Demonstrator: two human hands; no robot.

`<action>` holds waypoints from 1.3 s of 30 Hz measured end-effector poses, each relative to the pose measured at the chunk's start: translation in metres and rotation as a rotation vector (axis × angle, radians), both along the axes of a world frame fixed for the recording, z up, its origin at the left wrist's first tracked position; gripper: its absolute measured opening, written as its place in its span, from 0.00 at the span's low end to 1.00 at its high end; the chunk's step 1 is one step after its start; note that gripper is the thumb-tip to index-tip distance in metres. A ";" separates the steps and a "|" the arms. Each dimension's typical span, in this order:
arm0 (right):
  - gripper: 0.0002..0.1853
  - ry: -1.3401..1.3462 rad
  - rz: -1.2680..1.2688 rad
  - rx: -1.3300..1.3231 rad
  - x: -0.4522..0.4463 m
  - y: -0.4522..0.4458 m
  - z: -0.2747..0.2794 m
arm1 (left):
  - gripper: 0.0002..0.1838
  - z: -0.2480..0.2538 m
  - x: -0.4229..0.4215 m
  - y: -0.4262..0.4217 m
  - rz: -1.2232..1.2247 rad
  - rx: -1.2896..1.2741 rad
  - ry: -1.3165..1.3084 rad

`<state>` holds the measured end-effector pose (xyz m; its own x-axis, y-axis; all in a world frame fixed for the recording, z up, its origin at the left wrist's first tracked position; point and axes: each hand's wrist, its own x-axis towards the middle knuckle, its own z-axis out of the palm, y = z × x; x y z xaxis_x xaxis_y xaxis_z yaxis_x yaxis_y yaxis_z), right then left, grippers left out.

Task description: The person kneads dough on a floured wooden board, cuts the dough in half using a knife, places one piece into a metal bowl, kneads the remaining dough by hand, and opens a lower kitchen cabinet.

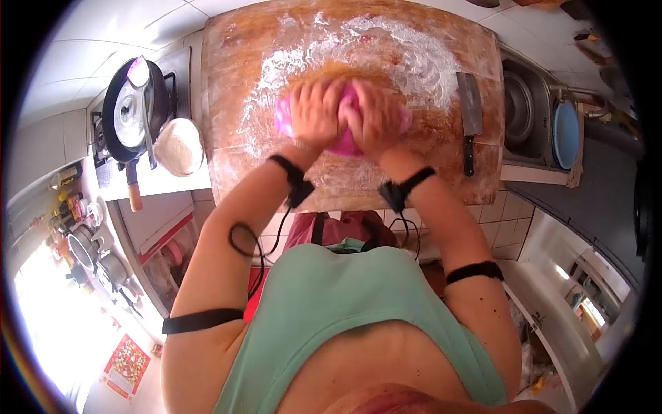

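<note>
Wooden board (231, 52): powdered; the pink mass (343, 143) near its middle could skid under uneven pressure. Cleaver (470, 103): uncovered, right side; a wide rightward slip risks contact. Left hand (315, 114), right hand (376, 123): fingers bent over the mass; whether gripping, I cannot tell.

No readable text, labels, brands, numbers or signs.

The blurred bare left hand (316, 114) and bare right hand (376, 119) hide the middle of a bright pink mass (283, 117) — its material unclear. The top edge crops the floury brown wooden board (231, 76).
</note>
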<state>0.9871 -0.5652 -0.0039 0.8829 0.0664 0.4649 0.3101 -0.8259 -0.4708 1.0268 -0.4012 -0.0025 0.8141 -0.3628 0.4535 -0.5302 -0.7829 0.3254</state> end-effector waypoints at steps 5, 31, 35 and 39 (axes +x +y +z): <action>0.22 0.018 -0.087 0.000 0.081 -0.015 -0.025 | 0.28 -0.006 0.077 -0.028 0.161 0.041 0.227; 0.21 0.355 -0.023 0.213 -0.008 -0.008 0.020 | 0.17 0.026 0.004 -0.001 -0.075 0.088 0.323; 0.20 0.335 0.227 0.165 -0.044 -0.058 0.015 | 0.19 0.052 -0.093 0.049 -0.292 -0.084 0.147; 0.38 0.379 -0.108 0.060 0.032 -0.148 -0.013 | 0.25 0.059 -0.146 0.075 -0.289 -0.088 0.200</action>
<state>1.0189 -0.7135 -0.0166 0.9930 -0.0536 0.1052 0.0180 -0.8117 -0.5838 0.8807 -0.3262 0.0563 0.7594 -0.5576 0.3352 -0.6444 -0.5742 0.5049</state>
